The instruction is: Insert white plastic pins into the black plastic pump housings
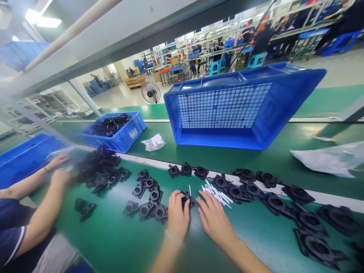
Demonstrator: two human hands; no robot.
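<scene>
The left hand (178,214) closes its fingers around 1 small black plastic part (188,198) and pins it against the green belt (119,242), while the right hand (214,218) lies flat and open just beside it, fingertips touching the near end of a loose pile of thin white pins (217,193). The step in hand looks like fitting a pin to the held part; 1 white pin stands just above that part, though whether it is already seated in it cannot be told. The next move probably calls for a fine pinch to lift a single pin off the pile and line it up with the part's hole. More black parts lie in a row to the right (273,189) and in a cluster to the left (148,197). As for containers, the small blue bin (125,140) is heaped with dark parts, the large blue mesh crate (244,110) lies tipped on its side and seems to hold nothing, and a third blue tray (22,159) sits at the far left, contents unclear. A co-worker's 2 hands (58,170) rest at another heap of black parts (99,170)
</scene>
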